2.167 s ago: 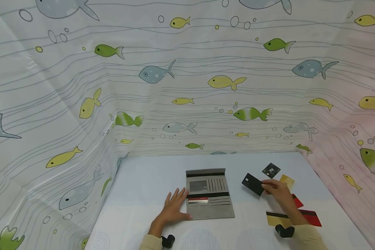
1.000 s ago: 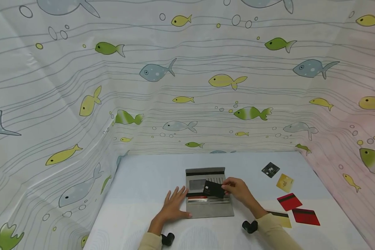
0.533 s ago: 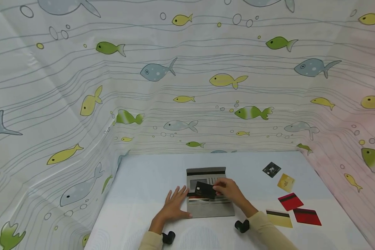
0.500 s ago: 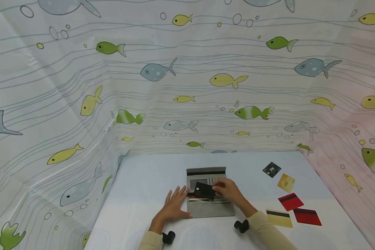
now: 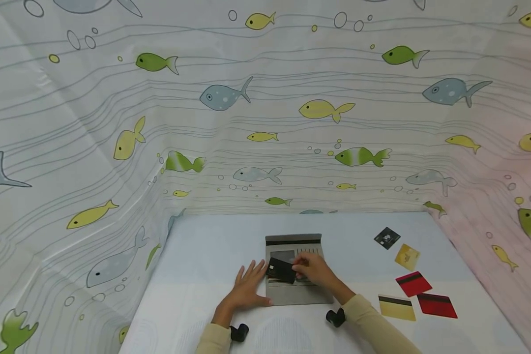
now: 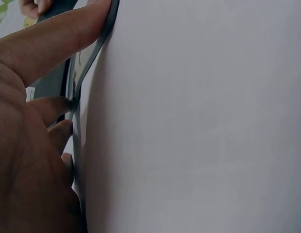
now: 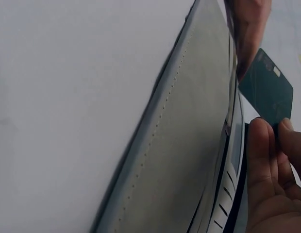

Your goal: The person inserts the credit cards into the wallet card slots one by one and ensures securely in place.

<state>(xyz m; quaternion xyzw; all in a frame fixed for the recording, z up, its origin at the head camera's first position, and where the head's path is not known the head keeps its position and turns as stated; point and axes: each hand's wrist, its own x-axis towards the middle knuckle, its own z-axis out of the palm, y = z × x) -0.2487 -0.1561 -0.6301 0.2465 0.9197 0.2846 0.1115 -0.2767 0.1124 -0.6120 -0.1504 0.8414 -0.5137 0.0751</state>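
Note:
A grey wallet (image 5: 294, 296) lies unfolded on the table, with card slots and a clear window on its inner face. My left hand (image 5: 247, 287) rests along its left edge, fingers spread; in the left wrist view the thumb (image 6: 58, 41) presses on the wallet's border. My right hand (image 5: 313, 269) pinches a black card (image 5: 280, 271) by its right end, over the middle of the wallet. In the right wrist view the card (image 7: 268, 90) is tilted, held between thumb and fingers, its chip end pointing away. The card hides part of the slots beneath it.
Right of the wallet lie several loose cards: a black one (image 5: 387, 238), a gold one (image 5: 407, 256), a red one (image 5: 413, 283), another red one (image 5: 438, 306) and a pale gold one (image 5: 397, 309). Fish-patterned cloth (image 5: 230, 142) hangs behind and beside the white table (image 5: 212, 246).
My right hand has carried the black card leftward from beside the loose cards to above the wallet, shifting slightly further left in the last half second. The left hand has stayed at the wallet's edge.

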